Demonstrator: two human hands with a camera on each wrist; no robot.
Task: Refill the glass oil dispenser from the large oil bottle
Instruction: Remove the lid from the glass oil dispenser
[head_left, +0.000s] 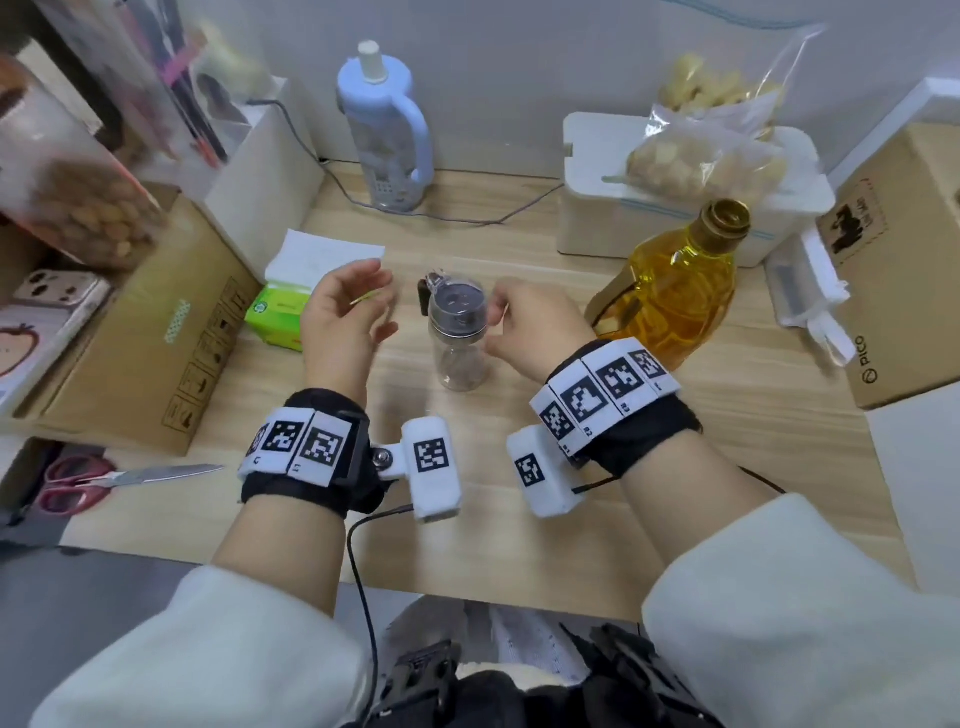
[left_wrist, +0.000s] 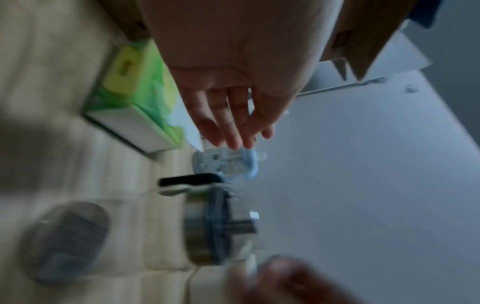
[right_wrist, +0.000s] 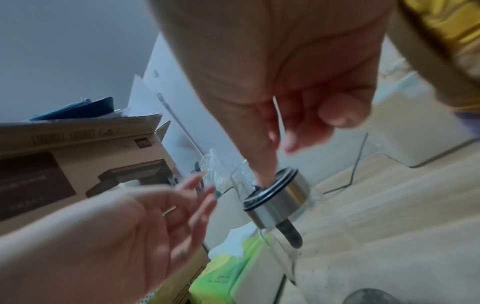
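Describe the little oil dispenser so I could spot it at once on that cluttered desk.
Start at the wooden desk and find the large oil bottle of golden oil on the right. Just left of it, between the two hands, stands the glass oil dispenser: small, clear, empty-looking, with a steel collar and dark lid.

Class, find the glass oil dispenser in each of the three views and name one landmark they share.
Head: oil dispenser at centre, between the hands.
Left wrist: lower centre, lying sideways in frame, blurred.
Right wrist: centre right, under a fingertip.
Shared landmark: green tissue pack.
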